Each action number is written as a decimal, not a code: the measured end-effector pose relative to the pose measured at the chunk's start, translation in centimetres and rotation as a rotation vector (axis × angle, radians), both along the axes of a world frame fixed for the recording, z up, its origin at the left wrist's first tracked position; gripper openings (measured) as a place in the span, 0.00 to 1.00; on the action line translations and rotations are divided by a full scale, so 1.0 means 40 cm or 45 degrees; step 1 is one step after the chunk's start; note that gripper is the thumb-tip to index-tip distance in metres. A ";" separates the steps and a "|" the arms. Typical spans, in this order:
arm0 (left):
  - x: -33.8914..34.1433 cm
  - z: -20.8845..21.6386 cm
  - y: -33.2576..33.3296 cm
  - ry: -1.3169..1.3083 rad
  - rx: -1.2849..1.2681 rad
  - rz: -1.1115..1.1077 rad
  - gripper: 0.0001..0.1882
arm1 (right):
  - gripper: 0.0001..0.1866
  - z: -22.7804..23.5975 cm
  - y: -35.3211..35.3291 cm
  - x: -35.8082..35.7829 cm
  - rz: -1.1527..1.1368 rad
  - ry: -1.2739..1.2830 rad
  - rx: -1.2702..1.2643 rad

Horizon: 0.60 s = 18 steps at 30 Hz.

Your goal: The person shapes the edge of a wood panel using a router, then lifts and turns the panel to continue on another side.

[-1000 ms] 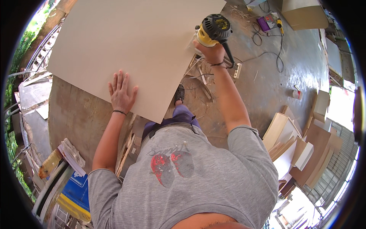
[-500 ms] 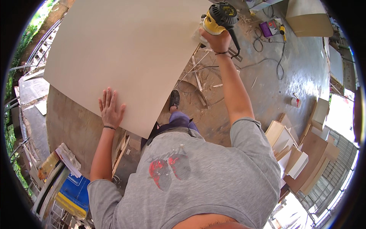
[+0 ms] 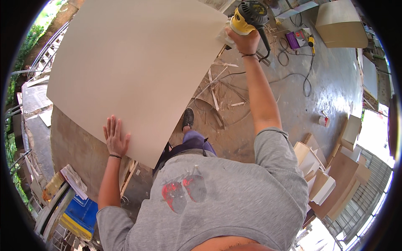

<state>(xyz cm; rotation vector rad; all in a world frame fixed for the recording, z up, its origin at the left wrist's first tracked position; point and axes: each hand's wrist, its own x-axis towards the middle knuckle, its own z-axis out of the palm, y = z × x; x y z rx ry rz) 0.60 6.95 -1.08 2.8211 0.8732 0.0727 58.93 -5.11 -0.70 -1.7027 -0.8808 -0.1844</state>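
A large pale sheet (image 3: 138,71) lies flat in front of me, its right edge running away from my body. My right hand (image 3: 246,41) is wrapped round a yellow and black trim router (image 3: 248,17), near the sheet's far right corner. The router's base is partly hidden by my fingers, and its cord (image 3: 264,42) hangs down beside my wrist. Near the sheet's close edge my left hand (image 3: 117,138) rests palm down, fingers stretched out and holding nothing.
Wood strips and shavings (image 3: 215,90) litter the floor right of the sheet. A cord (image 3: 289,76) winds across to a yellow tool (image 3: 311,41) and a purple box (image 3: 295,39). Cut panels (image 3: 320,180) stand at the right. A blue and yellow container (image 3: 79,215) is at lower left.
My right hand has pushed the router farther away along the sheet's right edge, toward the far corner. My left hand stays flat on the sheet. The whole view has shifted slightly.
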 end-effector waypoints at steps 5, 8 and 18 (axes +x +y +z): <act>-0.007 -0.002 0.002 0.027 0.003 -0.001 0.36 | 0.22 0.005 0.015 0.052 -0.059 -0.020 -0.030; -0.010 -0.007 0.009 0.042 0.018 -0.026 0.36 | 0.23 -0.002 0.015 0.082 -0.080 -0.021 -0.058; -0.024 -0.016 0.013 0.105 0.004 -0.044 0.38 | 0.33 0.016 0.030 0.117 -0.026 0.013 0.021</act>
